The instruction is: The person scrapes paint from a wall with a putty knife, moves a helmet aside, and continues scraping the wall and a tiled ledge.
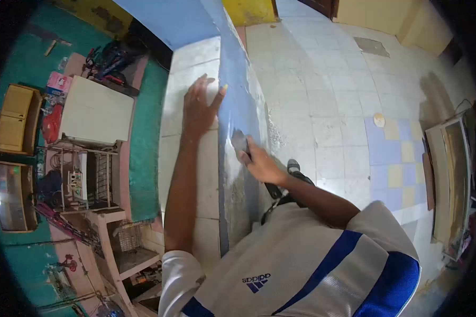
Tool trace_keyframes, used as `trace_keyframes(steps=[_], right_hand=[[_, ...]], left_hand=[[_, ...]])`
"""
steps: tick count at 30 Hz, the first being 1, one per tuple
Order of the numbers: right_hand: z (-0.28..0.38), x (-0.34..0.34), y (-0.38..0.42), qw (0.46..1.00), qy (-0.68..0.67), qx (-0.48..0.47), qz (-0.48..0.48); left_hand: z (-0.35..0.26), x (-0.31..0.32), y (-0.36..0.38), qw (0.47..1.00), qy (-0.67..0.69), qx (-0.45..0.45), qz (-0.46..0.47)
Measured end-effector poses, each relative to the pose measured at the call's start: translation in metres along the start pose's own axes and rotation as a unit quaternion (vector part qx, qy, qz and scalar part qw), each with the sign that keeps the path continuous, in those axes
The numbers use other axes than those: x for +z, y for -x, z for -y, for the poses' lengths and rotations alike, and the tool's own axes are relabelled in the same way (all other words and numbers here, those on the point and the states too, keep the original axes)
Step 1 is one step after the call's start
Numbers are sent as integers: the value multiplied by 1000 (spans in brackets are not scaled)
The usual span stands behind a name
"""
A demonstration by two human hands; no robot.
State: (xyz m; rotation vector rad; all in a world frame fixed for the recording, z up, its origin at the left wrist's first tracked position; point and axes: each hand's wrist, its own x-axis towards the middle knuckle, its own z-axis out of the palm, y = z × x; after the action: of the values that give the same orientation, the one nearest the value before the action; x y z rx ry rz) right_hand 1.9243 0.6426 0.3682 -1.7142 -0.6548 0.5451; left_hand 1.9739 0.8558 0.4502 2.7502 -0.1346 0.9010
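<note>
Grey pad [240, 142] is gripped by the right hand [263, 166] against the blue wall [239, 112], seemingly for firm contact; left hand [199, 110] is spread open, probably braced, over tiled ledge [208, 177] beside the wall.

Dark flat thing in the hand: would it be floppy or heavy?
The dark thing in the right hand looks smaller than the hand, so probably light. It seems flat, so likely won't roll. It doesn't droop, so maybe stiff.
</note>
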Motion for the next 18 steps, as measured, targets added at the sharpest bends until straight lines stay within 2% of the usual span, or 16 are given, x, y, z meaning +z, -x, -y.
trace_keyframes(steps=[1, 2, 4, 6, 7, 8, 9, 10, 11, 12, 16, 18], right_hand=[[-3, -3, -1, 1000, 18, 10, 23], [-3, 3, 0, 1000, 17, 19, 4], [-2, 25, 6, 998, 7, 37, -45], [-7, 32, 9, 989, 14, -10, -148], [-6, 33, 8, 981, 16, -38, -191], [16, 4, 9, 972, -47, -72, -219], [28, -18, 7, 965, -61, -50, -249], [31, -36, 4, 958, -75, -25, -276], [13, -47, -10, 931, -35, -129, -341], [25, -61, -4, 930, -37, -137, -339], [34, -62, 27, 978, -34, -39, -204], [11, -38, 42, 981, 4, -78, -180]], left_hand=[[-2, -1, -2, 1000, -3, -18, 10], [-1, -2, -2, 999, -9, -33, 20], [22, 4, 13, 999, -23, 24, 43], [24, -3, 4, 985, -85, 130, 77], [15, -5, 0, 995, -40, 75, 55], [9, -4, 4, 999, 3, 13, 35], [7, -6, 8, 997, 46, -52, 15], [27, 2, 16, 1000, -6, 2, 24], [20, -5, 20, 1000, 8, -19, 16], [8, -10, 17, 999, 24, -36, 9], [-11, -17, 12, 998, 44, -47, -5], [-14, -18, 16, 997, 56, -51, -15]])
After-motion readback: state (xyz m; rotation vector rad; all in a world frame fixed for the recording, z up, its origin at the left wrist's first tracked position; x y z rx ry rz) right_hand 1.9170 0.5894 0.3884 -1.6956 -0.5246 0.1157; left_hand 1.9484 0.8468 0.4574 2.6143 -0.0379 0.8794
